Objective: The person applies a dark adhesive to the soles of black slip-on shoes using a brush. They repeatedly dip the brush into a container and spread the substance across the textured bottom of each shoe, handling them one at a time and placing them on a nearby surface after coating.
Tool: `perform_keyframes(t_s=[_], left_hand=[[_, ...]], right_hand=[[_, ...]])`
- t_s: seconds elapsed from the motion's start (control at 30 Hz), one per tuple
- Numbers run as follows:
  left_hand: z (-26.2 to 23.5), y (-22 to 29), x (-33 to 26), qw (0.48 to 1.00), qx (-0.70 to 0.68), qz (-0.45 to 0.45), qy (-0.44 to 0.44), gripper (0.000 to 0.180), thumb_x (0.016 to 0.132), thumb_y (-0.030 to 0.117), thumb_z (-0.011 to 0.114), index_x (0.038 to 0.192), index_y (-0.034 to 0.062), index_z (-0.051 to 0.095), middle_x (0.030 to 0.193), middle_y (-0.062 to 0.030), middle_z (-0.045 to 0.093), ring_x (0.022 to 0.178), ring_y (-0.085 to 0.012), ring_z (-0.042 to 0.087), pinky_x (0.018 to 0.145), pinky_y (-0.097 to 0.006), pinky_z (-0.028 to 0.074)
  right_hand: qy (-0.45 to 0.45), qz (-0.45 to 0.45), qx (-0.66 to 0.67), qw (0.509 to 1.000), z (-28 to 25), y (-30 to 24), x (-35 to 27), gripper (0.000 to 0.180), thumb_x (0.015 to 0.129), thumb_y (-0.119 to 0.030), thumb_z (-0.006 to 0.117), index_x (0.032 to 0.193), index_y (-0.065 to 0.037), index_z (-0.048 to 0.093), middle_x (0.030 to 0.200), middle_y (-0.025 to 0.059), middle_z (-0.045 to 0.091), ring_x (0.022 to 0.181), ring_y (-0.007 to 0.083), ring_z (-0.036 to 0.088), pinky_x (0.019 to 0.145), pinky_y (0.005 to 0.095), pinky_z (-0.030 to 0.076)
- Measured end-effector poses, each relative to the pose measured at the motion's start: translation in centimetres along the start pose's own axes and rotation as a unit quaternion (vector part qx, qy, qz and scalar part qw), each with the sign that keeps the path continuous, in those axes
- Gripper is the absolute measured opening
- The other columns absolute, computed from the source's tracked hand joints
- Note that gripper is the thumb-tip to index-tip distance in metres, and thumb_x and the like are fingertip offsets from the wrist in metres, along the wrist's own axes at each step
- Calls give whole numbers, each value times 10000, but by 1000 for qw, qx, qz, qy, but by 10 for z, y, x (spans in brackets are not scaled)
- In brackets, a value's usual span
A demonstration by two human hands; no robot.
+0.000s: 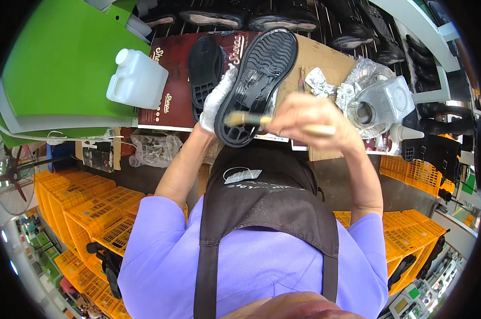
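My left hand (211, 119), partly hidden by fluffy white material around it, holds a black shoe sole (261, 69) tilted up. The sole has a wavy front, a glossy wet-looking middle and an openwork heel. My right hand (309, 119), slightly blurred, is closed round a brush (247, 118) with a pale handle. Its yellowish bristles lie over the sole's heel end; whether they touch it I cannot tell. Beside the held sole, another black sole (203, 64) lies on the dark red printed board (171, 64).
To the left stands a white plastic jug (136, 80). On the right are a clear plastic container (386, 101), crumpled plastic and a white nozzle-tipped bottle (408, 133). Black footwear (283, 20) lines the rack at the back. Orange crates (102, 212) stand on both sides.
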State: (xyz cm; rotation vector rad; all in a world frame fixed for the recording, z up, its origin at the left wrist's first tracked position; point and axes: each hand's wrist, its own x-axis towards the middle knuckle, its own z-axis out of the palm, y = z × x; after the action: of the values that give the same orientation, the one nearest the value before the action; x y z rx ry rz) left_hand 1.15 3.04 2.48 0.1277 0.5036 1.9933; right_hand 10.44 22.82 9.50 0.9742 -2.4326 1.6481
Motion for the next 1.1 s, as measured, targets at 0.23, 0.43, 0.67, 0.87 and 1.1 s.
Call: perform_keyframes(t_s=[0.23,0.43,0.67,0.87,1.1], left_hand=[[12,-3,-13,997,23,-73,2,542,967,439,301,1287,20,429,1083,-200,583,912,-289,609,790,-389,518],[-7,-3,-6,993,107,-39,-2,519,972,422,303,1274,26,451,1102,-162,591,933,-244,612,810,-358,513],[0,-1,-3,998,63,-18,-13,521,980,420,284,1283,28,445,1135,-140,585,956,-221,602,822,-359,509],[-5,3,2,994,53,43,80,437,988,373,316,1196,43,511,1054,-94,615,916,-162,606,817,-327,513],[-16,2,-8,969,246,-13,23,451,995,261,310,1335,-30,366,1300,-120,469,1184,-172,464,1024,-299,349]], right_hand=[[219,70,-271,935,-38,31,-7,168,780,-13,650,948,-13,654,821,95,637,732,222,616,665,295,487],[179,172,-121,961,-16,11,-8,166,832,-104,624,962,-13,673,886,124,679,793,169,653,700,254,497],[265,97,-225,932,-16,23,-1,182,795,-63,655,975,-34,657,875,111,667,763,198,639,669,280,503],[64,43,-30,997,30,-19,0,146,767,1,630,911,-4,654,755,125,624,660,239,601,608,314,474],[192,308,77,929,-26,8,20,263,774,-269,601,802,-21,685,662,44,633,574,62,562,506,200,437]])
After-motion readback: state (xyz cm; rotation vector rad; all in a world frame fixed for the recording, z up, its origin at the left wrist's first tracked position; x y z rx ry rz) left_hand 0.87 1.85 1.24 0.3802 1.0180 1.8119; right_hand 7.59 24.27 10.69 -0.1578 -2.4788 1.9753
